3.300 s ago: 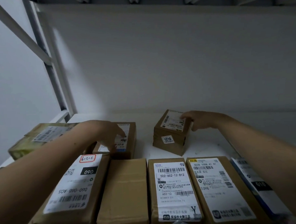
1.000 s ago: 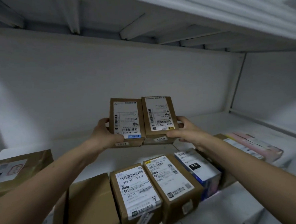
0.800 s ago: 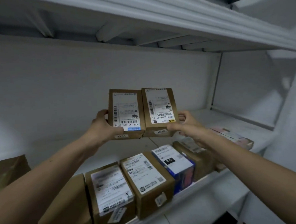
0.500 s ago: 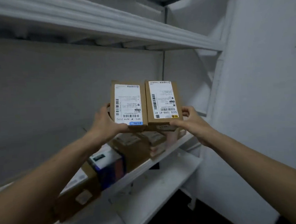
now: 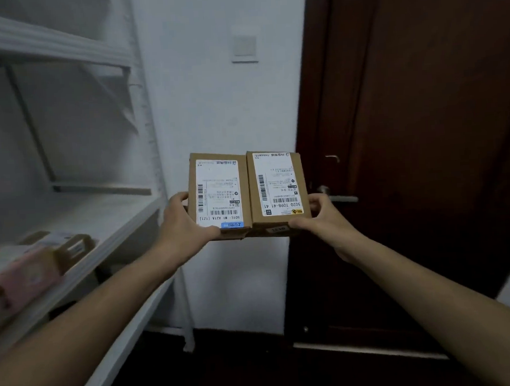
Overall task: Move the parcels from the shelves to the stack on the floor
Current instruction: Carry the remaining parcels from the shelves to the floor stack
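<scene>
Two small brown cardboard parcels with white labels are held side by side in the air in front of me. My left hand point(image 5: 182, 227) grips the left parcel point(image 5: 218, 195) by its left side, thumb on the near edge. My right hand point(image 5: 324, 218) grips the right parcel point(image 5: 279, 188) by its right side. The two boxes press against each other in the middle. The floor stack is out of view.
White shelves point(image 5: 124, 227) run along the left, with blurred parcels point(image 5: 37, 260) on the near shelf. A white wall with a light switch point(image 5: 244, 45) is straight ahead. A dark wooden door point(image 5: 424, 152) with a handle point(image 5: 342, 198) stands at right. Dark floor lies below.
I lifted both parcels off the shelf and turned right with them; the shelves have swung to the left and the wall and door have come into view.
</scene>
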